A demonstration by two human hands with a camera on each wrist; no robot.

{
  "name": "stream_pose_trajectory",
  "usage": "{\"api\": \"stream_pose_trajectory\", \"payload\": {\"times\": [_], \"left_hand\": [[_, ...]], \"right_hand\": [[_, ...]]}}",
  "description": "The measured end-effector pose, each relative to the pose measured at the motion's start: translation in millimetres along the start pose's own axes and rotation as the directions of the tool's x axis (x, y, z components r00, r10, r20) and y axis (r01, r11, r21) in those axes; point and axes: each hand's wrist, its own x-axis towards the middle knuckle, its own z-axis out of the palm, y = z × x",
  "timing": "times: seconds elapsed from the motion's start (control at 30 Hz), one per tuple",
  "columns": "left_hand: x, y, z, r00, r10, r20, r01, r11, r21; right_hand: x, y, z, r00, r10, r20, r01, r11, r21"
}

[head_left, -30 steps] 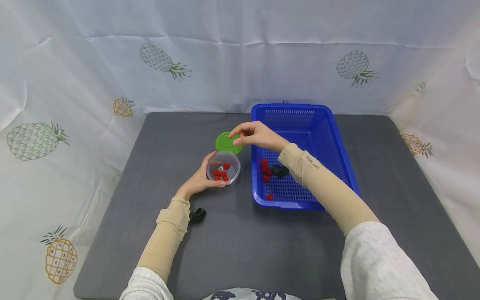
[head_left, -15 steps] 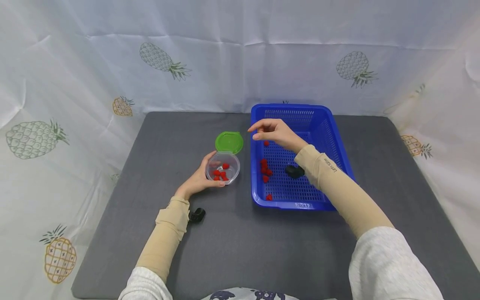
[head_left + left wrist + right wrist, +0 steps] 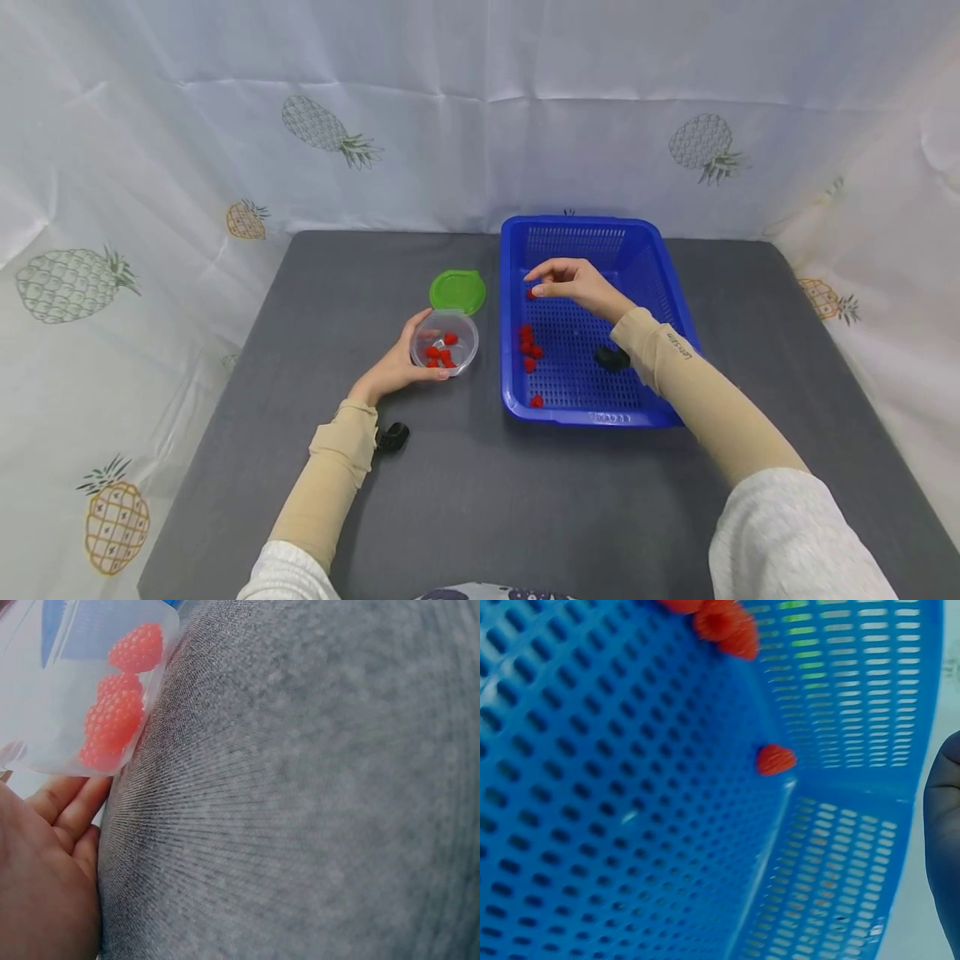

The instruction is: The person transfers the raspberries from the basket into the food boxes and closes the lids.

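Note:
My left hand (image 3: pixel 393 367) holds a clear plastic tub (image 3: pixel 467 348), thumb on the near side and fingers on the far side. Several red raspberries (image 3: pixel 114 724) lie at the bottom of the tub in the left wrist view. Its green lid (image 3: pixel 457 292) hangs folded back behind it, flat on the table. Over the left part of a blue basket (image 3: pixel 585 418) hovers my right hand (image 3: pixel 583 287), fingers loosely bent, nothing seen between them. Close under its fingertips one raspberry (image 3: pixel 776 760) lies in the basket's far left corner; several more raspberries (image 3: pixel 527 342) lie along the left wall.
The black strap piece on my right wrist (image 3: pixel 611 358) shows over the basket, another black piece (image 3: pixel 393 437) beside my left wrist. The dark grey table (image 3: pixel 480 517) meets a pineapple-print curtain (image 3: pixel 435 158) at the back. The basket's slotted walls stand around the right hand's area.
My right hand has moved right, from over the green lid to above the basket, uncovering the raspberry in its far left corner. The left hand and the tub have stayed in place.

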Motion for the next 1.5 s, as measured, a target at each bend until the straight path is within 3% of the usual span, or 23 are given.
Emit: {"api": "stream_pose_trajectory", "payload": {"times": [0.27,0.43,0.63,0.87,1.23,1.5], "left_hand": [[-0.5,-0.5,0.9,1.000,-0.005,-0.009,0.005,1.000,0.002],[-1.0,1.8,0.2,1.000,-0.012,0.005,0.012,1.000,0.007],[-0.8,1.3,0.1,1.000,-0.016,-0.004,0.016,1.000,0.006],[0.3,-0.1,0.4,1.000,-0.010,-0.014,0.010,1.000,0.000],[-9.9,26.7,-0.6,0.998,-0.051,0.027,0.052,0.998,-0.043],[-8.9,29.5,-4.1,0.999,-0.030,0.034,0.031,0.999,-0.032]], "right_hand": [[4.9,30.6,-4.1,0.997,0.071,0.006,-0.070,0.996,-0.058],[5.4,43.7,-3.8,0.987,0.152,0.060,-0.144,0.983,-0.117],[6.3,52.4,-3.7,0.963,0.215,0.163,-0.173,0.956,-0.238],[7.3,62.4,-2.5,0.922,0.319,0.217,-0.237,0.912,-0.334],[5.9,73.9,2.0,0.898,0.342,0.277,-0.218,0.893,-0.395],[10.1,75.2,7.0,0.891,0.349,0.291,-0.189,0.867,-0.460]]}}
